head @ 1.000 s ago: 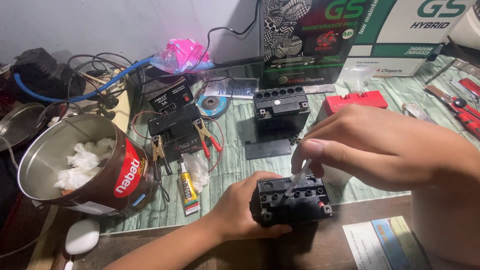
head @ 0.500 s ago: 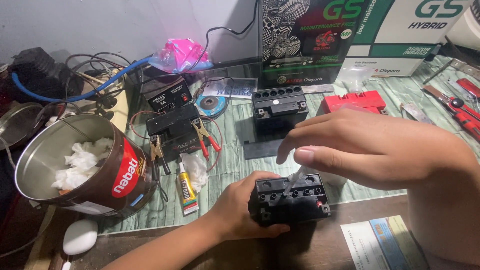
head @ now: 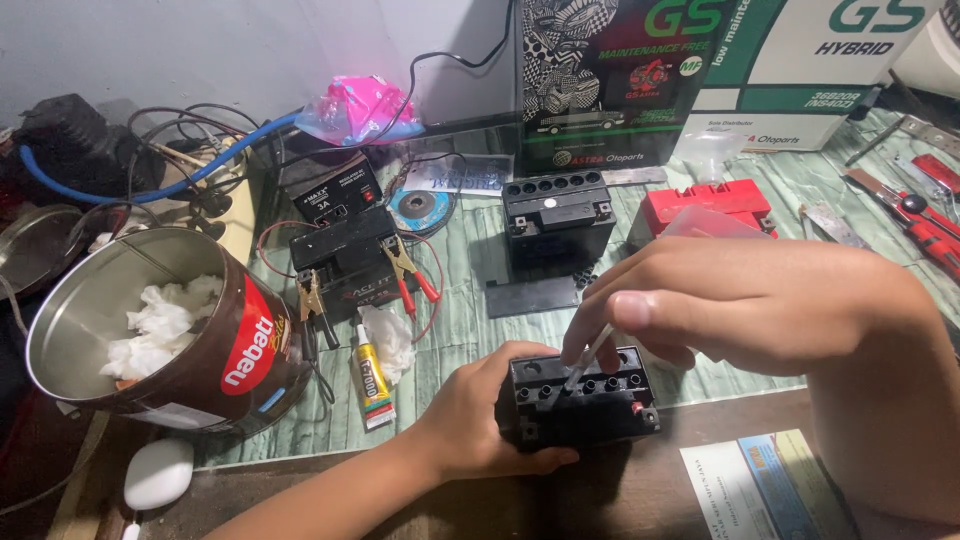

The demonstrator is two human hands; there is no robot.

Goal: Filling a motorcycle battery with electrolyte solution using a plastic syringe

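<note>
A small battery repair workshop: batteries [head: 557, 217], a clamp-lead charger [head: 340, 195] and tools [head: 925, 225] crowd the bench.

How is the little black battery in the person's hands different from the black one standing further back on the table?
The held battery sits at the table's near edge, gripped by the left hand, while the right hand pokes a thin tool into its top holes. The rear battery stands alone, untouched, beside a red strip. The held one looks lower and squatter; the rear one taller. Both are black boxes with a row of open round holes on top.
</note>
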